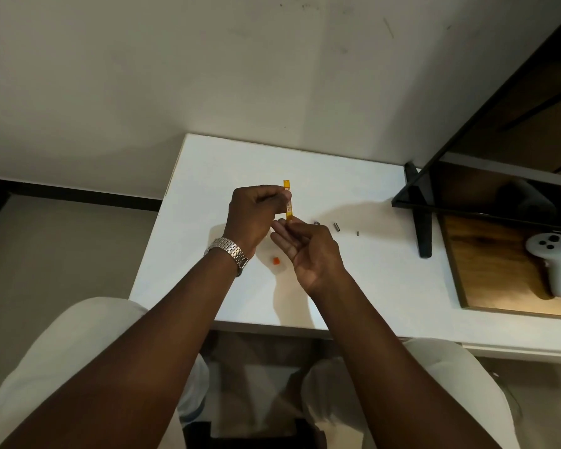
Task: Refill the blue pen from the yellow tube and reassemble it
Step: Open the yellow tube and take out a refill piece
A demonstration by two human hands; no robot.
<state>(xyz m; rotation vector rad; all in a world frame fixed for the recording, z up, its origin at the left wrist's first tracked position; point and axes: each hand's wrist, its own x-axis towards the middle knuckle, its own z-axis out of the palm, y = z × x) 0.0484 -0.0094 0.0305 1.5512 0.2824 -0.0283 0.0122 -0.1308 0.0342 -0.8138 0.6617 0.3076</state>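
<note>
My left hand (pixel 256 212) pinches the yellow tube (pixel 287 199) and holds it upright above the white table (pixel 353 280). My right hand (pixel 308 247) sits just below the tube, its fingertips at the tube's lower end; what they hold there is too small to tell. A small orange cap (pixel 276 261) lies on the table under my hands. To the right lie small dark pen parts: a tiny piece (pixel 316 223), a short grey cylinder (pixel 337 227) and a tiny piece (pixel 358 233). The blue pen body is not visible.
A black monitor (pixel 499 150) on a stand (pixel 423 228) fills the right side. A white game controller (pixel 554 264) lies on a wooden board (pixel 486 270) at the far right. The table's left edge (pixel 156 228) drops to the floor.
</note>
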